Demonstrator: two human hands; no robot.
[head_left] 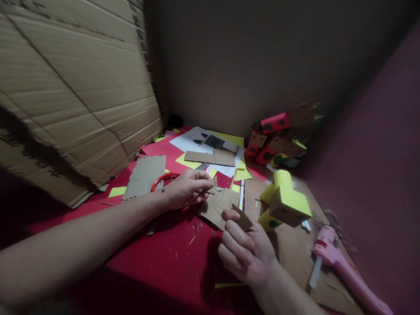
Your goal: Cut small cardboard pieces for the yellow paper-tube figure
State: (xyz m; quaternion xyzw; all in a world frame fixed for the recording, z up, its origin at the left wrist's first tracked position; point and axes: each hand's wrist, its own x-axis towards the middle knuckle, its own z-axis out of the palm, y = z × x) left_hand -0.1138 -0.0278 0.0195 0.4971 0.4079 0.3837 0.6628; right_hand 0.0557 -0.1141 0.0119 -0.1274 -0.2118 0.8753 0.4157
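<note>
My left hand (192, 189) is closed in a pinch on a thin cardboard scrap (210, 191), mostly hidden by the fingertips. Red-handled scissors (164, 176) lie beneath and behind that hand, their blades (203, 166) partly showing beyond it. Nearer to me, my right hand (244, 251) grips a small piece of cardboard (243, 217) between thumb and fingers, one corner pointing up. Between the hands and just beyond them, a flat cardboard sheet (218, 203) rests on the red table covering (157, 267).
A yellow box-and-tube figure (288, 199) stands right of my right hand, near a pink glue gun (341, 262). Red-and-brown figures (275, 135) are piled at the back right. Coloured papers (160, 151) and a marker (242, 194) lie ahead. A large cardboard box (82, 83) rises at left.
</note>
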